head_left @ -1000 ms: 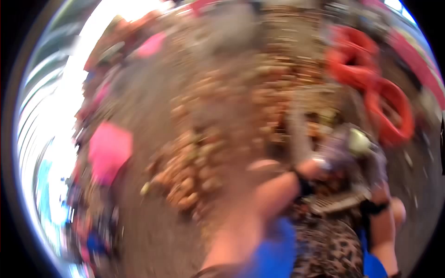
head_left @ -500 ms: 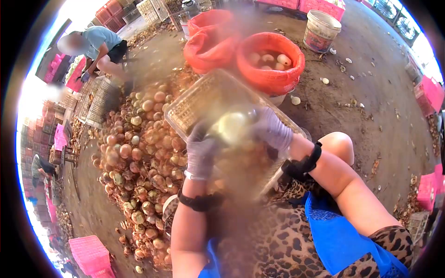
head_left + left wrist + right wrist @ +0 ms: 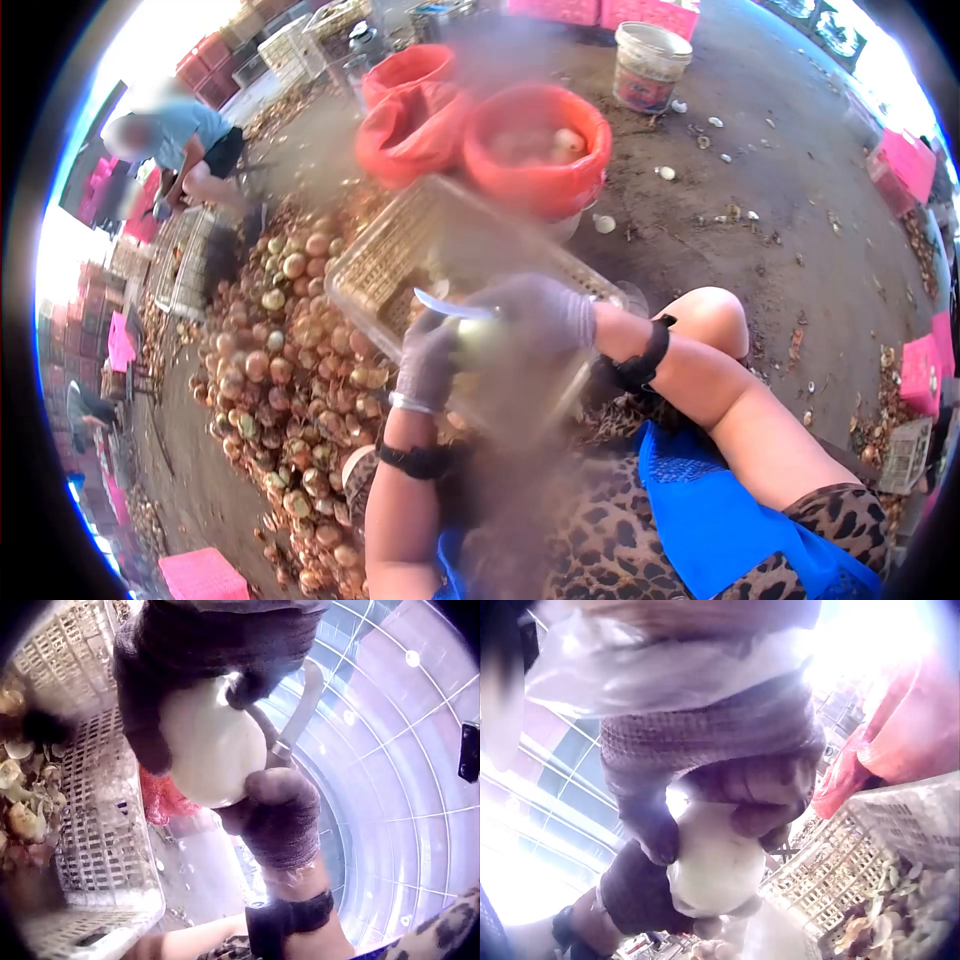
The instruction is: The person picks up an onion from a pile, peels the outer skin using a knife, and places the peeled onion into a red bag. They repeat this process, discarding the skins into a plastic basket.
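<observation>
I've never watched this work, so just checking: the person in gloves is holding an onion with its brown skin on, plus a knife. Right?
Not quite: the onion is not in its brown skin; it shows pale and peeled in the left wrist view. The rest is right: gloved left hand and gloved right hand hold it, plus a knife.

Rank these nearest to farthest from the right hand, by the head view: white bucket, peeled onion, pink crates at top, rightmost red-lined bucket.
1. Peeled onion: between left hand and right hand.
2. Red-lined bucket: straight ahead.
3. White bucket: ahead, rightward.
4. Pink crates: behind it, top edge.
</observation>
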`<action>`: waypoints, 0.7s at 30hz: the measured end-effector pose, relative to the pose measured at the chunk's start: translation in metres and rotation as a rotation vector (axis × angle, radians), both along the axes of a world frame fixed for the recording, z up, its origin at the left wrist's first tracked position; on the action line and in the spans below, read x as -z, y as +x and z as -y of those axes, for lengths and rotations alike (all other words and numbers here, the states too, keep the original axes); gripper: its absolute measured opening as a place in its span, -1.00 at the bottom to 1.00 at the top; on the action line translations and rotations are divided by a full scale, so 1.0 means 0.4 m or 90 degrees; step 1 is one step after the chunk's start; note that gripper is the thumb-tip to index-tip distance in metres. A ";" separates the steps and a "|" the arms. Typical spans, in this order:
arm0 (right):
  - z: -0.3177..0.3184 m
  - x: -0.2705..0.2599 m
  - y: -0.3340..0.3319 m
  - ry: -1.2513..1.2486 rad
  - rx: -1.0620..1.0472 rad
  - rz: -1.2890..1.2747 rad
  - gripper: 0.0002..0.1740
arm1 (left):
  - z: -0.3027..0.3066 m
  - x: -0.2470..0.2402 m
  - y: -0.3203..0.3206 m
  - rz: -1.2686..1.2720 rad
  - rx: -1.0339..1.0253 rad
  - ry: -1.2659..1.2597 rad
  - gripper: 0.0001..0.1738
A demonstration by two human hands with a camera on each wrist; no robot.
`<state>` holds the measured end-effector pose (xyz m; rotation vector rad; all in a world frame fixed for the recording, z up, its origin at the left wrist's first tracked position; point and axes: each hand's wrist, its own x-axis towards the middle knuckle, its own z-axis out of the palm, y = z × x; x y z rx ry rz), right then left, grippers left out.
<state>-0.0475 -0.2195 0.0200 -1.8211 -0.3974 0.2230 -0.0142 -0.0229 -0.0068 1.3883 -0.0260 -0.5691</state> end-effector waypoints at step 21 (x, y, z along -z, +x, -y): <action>0.048 0.147 0.144 0.320 0.219 -0.191 -0.72 | -0.447 -0.130 0.005 0.099 -0.159 -0.171 -0.63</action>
